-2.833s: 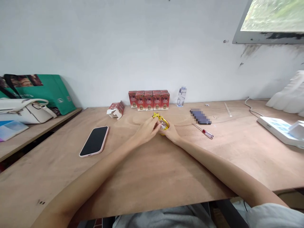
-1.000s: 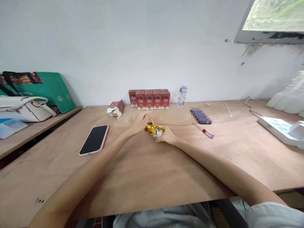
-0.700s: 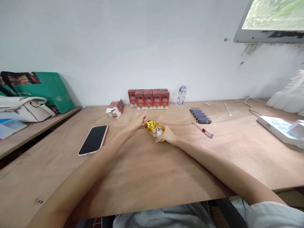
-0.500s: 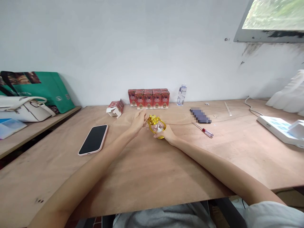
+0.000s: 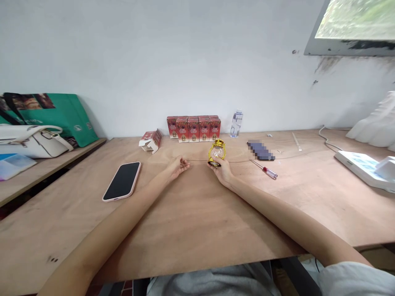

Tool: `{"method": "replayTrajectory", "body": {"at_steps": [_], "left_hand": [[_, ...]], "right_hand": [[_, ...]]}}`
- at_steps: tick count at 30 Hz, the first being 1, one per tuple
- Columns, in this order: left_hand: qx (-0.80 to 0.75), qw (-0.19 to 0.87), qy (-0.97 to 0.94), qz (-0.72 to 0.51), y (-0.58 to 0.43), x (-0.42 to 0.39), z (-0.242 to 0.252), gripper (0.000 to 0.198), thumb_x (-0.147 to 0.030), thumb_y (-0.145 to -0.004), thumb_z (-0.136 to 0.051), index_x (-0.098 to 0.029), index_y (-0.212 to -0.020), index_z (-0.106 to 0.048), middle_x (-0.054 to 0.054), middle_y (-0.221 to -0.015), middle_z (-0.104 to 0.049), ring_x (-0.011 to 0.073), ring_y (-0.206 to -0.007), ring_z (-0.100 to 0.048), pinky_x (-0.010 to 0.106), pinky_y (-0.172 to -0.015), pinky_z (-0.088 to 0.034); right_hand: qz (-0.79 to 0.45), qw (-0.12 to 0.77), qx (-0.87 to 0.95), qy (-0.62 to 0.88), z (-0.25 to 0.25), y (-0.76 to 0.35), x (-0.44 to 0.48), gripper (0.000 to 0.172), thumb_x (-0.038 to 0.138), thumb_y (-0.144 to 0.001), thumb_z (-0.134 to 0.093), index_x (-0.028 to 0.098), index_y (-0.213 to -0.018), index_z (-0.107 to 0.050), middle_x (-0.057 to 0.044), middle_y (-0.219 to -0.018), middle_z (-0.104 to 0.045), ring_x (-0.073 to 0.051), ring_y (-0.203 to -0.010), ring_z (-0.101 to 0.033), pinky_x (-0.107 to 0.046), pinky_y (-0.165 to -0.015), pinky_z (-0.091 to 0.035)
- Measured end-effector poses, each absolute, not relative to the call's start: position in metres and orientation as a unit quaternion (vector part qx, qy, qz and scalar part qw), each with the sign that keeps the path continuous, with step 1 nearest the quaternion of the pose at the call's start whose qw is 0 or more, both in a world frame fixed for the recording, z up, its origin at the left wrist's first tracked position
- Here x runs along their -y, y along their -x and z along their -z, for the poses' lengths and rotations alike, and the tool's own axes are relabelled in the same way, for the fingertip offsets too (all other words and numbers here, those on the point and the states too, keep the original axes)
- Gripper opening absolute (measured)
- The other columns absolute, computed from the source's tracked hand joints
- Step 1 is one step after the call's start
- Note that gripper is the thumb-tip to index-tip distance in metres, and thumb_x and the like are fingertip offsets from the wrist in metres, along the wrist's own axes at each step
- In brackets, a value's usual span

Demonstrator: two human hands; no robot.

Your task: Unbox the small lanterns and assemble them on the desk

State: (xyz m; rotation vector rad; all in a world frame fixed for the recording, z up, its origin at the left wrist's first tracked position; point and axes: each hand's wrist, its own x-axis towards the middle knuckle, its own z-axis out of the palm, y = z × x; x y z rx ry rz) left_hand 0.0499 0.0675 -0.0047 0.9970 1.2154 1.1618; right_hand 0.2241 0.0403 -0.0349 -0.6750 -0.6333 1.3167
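The small gold lantern (image 5: 217, 151) stands upright on the wooden table (image 5: 197, 222), held at its base by the right hand (image 5: 222, 172), whose fingers close round the foot from below and behind. It looks light, with a clear globe in a shiny gold frame and a thin loop handle on top. The globe is probably thin plastic or glass, so it is likely fragile and slick. The base or the top cap seems the safer place to grip, not the globe or the thin wire frame.

To the left of that grip, a little apart, the left hand (image 5: 178, 166) rests on the table, palm partly up and fingers loosely curled. Something small may lie in them, but the view is too coarse to be sure.

Just behind the lantern stands a row of red boxes (image 5: 194, 128), and an opened red box (image 5: 151, 141) lies on its side to their left. A small clear bottle (image 5: 236, 123) stands behind and right of the grip. To the right lie a red-handled screwdriver (image 5: 264, 169) and a blurred dark item (image 5: 260, 150). A phone (image 5: 122, 181) lies face up well to the left, beyond the left hand. Nothing crowds the lantern except the boxes behind it.
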Motion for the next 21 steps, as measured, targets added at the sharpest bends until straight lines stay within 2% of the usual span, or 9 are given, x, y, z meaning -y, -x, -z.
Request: {"method": "replayTrajectory", "body": {"at_steps": [6, 10, 14, 21], "left_hand": [[-0.491, 0.439, -0.546, -0.518, -0.061, -0.065, 0.02, 0.022, -0.021, -0.09, -0.039, -0.016, -0.073, -0.053, 0.003, -0.078, -0.059, 0.0108, -0.073, -0.059, 0.024, -0.068, -0.051], [-0.479, 0.352, -0.621, -0.511, -0.059, -0.07, 0.027, 0.021, -0.02, -0.09, -0.04, -0.016, -0.079, -0.058, 0.004, -0.081, -0.064, 0.0129, -0.079, -0.061, 0.028, -0.08, -0.049], [-0.482, 0.267, -0.67, -0.498, -0.049, -0.077, 0.03, 0.025, -0.023, -0.09, -0.037, -0.016, -0.091, -0.061, 0.006, -0.086, -0.067, 0.0167, -0.086, -0.063, 0.033, -0.084, -0.047], [-0.503, 0.159, -0.764, -0.371, -0.045, -0.07, 0.033, 0.013, -0.021, -0.072, -0.058, -0.019, -0.079, -0.069, 0.009, -0.091, -0.068, 0.0307, -0.1, -0.056, 0.051, -0.092, -0.038]], "right_hand": [[-0.592, 0.699, 0.269, 0.298, 0.031, -0.223, -0.038, 0.023, 0.023, -0.06, -0.073, 0.021, -0.078, -0.058, 0.005, -0.073, -0.065, -0.011, -0.072, -0.061, -0.029, -0.075, -0.055], [-0.611, 0.672, 0.279, 0.311, 0.031, -0.223, -0.039, 0.015, 0.029, -0.069, -0.07, 0.018, -0.076, -0.062, 0.001, -0.074, -0.067, -0.011, -0.074, -0.063, -0.029, -0.079, -0.054], [-0.616, 0.664, 0.277, 0.32, 0.031, -0.223, -0.04, 0.015, 0.029, -0.071, -0.069, 0.017, -0.079, -0.063, -0.001, -0.077, -0.069, -0.013, -0.077, -0.064, -0.027, -0.076, -0.054], [-0.626, 0.653, 0.275, 0.326, 0.029, -0.224, -0.039, 0.021, 0.033, -0.072, -0.07, 0.019, -0.085, -0.061, -0.001, -0.084, -0.069, -0.015, -0.08, -0.064, -0.029, -0.072, -0.056]]}}
